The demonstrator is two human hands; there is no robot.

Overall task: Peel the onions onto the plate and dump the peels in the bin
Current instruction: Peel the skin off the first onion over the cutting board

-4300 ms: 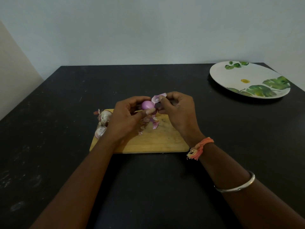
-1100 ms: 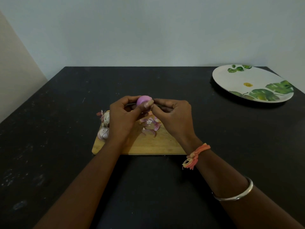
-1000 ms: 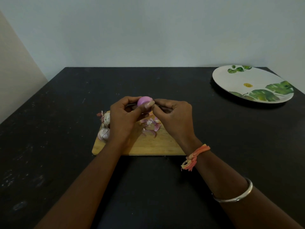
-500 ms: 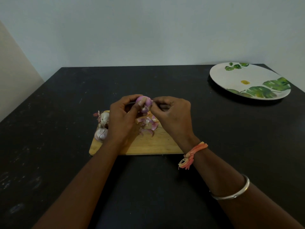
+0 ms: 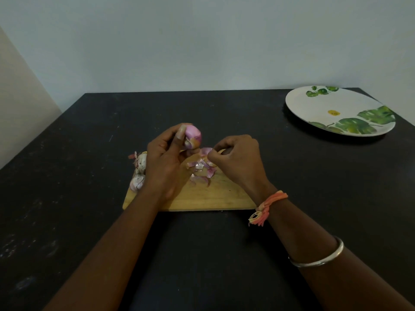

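My left hand (image 5: 167, 158) holds a small pink onion (image 5: 193, 136), partly peeled, above the far edge of the wooden cutting board (image 5: 208, 196). To its right, my right hand (image 5: 238, 161) pinches a strip of pink peel (image 5: 205, 151) just off the onion. Loose peels (image 5: 202, 170) lie on the board between my hands. Two unpeeled onions (image 5: 139, 170) sit at the board's left end, partly hidden by my left wrist. The white plate with green leaf prints (image 5: 339, 110) stands at the far right, with nothing on it. No bin is in view.
The board lies in the middle of a black table (image 5: 78, 176). A pale wall rises just behind the table's far edge, and the table's left edge runs diagonally at the left.
My right hand has pulled away from the onion to the right and down with a piece of peel. My left hand has turned the onion and raised it slightly.
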